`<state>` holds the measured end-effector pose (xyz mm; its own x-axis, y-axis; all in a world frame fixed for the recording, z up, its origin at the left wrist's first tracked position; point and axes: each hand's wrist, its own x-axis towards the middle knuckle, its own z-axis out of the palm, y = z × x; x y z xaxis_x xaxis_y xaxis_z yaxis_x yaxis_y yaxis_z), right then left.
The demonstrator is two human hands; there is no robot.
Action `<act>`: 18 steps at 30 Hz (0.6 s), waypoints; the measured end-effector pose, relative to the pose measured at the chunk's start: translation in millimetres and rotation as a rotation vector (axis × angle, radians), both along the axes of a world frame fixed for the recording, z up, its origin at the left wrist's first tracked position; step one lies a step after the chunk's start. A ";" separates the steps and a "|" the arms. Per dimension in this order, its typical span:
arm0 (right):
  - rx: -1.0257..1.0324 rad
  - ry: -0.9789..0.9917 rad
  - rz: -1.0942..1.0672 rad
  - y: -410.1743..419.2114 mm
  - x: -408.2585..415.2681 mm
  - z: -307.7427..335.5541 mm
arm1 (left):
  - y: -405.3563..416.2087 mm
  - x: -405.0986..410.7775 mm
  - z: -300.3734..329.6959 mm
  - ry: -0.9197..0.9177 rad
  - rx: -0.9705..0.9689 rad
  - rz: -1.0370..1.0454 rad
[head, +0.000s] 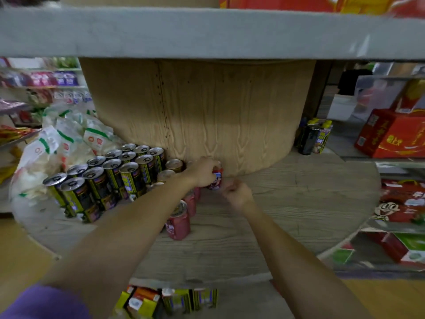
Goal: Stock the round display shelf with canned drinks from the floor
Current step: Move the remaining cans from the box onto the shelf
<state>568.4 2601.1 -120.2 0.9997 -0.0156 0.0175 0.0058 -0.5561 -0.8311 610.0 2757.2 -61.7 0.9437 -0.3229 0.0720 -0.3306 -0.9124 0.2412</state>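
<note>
The left hand (203, 172) grips a red can (216, 178) from above, fingers curled round its top, holding it upright on the round shelf (299, 203) right against the wooden drum (207, 111) at the shelf's centre. The right hand (236, 195) hovers just in front of that can with its fingers curled in; motion blur hides whether they hold anything, so I cannot tell. More red cans (179, 223) stand in a line running out from the drum toward the shelf's edge, just left of the held can. Further left of the drum stands a block of black-and-yellow cans (108, 178), with white bags (69, 139) piled behind them. Right of the drum sits a small pack of bottles (314, 137). Below the shelf's front edge, well out from the drum, lies an opened carton (165, 300) on the floor.
</note>
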 end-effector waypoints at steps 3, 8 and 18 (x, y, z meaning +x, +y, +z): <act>-0.005 0.057 0.052 -16.2 -19.3 -1.4 | -15.3 -38.3 1.9 -0.011 -0.143 0.066; 0.203 0.150 0.176 -21.8 -61.1 -19.6 | -29.7 -118.0 -7.8 -0.030 -0.135 0.131; 0.139 0.097 0.474 6.1 -175.5 -34.2 | 20.9 -258.1 -75.5 0.329 -0.331 0.459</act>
<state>393.0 2607.2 -154.4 0.8944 0.4449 -0.0456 0.1501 -0.3946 -0.9065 351.9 2778.1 -137.2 0.9701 0.1076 -0.2178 0.2139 -0.8036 0.5554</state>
